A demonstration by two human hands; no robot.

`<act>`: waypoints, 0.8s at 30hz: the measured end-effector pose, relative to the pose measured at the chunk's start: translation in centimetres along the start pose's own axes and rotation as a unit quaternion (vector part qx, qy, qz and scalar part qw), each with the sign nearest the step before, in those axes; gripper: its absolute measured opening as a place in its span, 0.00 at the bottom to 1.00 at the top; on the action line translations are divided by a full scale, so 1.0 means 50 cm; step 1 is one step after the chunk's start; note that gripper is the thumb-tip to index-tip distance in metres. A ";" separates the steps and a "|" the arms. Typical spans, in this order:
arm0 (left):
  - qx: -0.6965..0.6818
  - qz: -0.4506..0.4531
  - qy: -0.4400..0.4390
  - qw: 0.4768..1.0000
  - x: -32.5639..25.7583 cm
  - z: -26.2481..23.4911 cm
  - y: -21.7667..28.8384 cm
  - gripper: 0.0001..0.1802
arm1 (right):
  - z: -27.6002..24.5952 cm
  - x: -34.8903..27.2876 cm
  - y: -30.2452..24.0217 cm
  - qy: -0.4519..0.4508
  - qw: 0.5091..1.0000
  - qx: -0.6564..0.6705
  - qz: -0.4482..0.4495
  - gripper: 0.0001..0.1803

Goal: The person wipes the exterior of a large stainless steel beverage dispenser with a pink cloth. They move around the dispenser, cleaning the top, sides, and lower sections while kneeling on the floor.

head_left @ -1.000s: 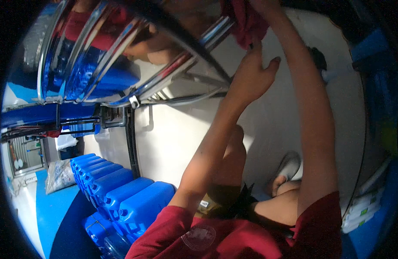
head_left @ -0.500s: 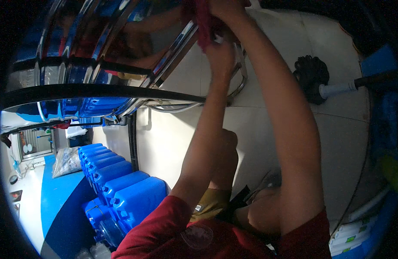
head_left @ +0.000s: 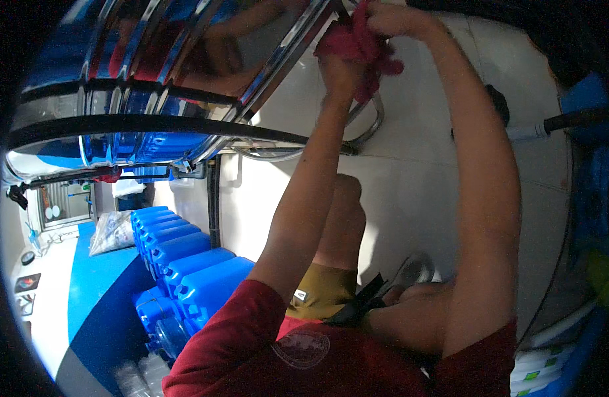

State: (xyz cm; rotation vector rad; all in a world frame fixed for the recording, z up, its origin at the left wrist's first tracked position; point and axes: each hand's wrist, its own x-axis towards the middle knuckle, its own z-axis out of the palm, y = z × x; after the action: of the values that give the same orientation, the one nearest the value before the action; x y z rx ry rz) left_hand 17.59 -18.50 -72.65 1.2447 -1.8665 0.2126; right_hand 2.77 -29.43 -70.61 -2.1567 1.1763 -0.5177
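Observation:
A crumpled red cloth (head_left: 357, 43) is bunched between my two hands at the top of the view, in front of a chrome tube frame (head_left: 278, 59). My left hand (head_left: 344, 76) is closed on it, with the cloth draped over the fingers. From the right, my right hand (head_left: 400, 21) pinches the cloth's upper part. Both arms reach far forward. Left of them rises a glossy, mirror-like panel (head_left: 251, 40) with chrome bars, which reflects my arms and red shirt. A black bar (head_left: 185, 126) crosses below the panel.
Several blue water jugs (head_left: 215, 288) stand in a row at the lower left, beside a clear plastic bag (head_left: 113, 233). A white pipe with a black end (head_left: 526, 131) and a dark bundle (head_left: 496, 102) lie on the pale tiled floor (head_left: 410, 178) to the right.
My hands have drawn back from the top edge and moved slightly right, bringing the red cloth into fuller view. The whole view has shifted a little.

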 end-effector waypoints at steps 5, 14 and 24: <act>0.048 -0.008 -0.045 0.998 -0.011 0.004 -0.017 0.15 | 0.046 0.015 0.023 -0.051 0.993 -0.072 -0.076 0.24; 0.052 0.046 -0.068 0.995 -0.039 0.029 -0.101 0.12 | 0.033 0.008 0.021 -0.145 0.963 0.202 -0.103 0.20; 0.110 -0.101 -0.212 0.966 -0.095 0.038 -0.103 0.23 | 0.081 0.037 0.016 -0.170 0.981 -0.010 -0.093 0.16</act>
State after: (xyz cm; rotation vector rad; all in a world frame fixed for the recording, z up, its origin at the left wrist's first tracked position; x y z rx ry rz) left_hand 21.39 -18.87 -78.81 1.7296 -2.0958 0.0431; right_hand 5.67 -29.98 -74.01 -2.2721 0.8012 -0.2017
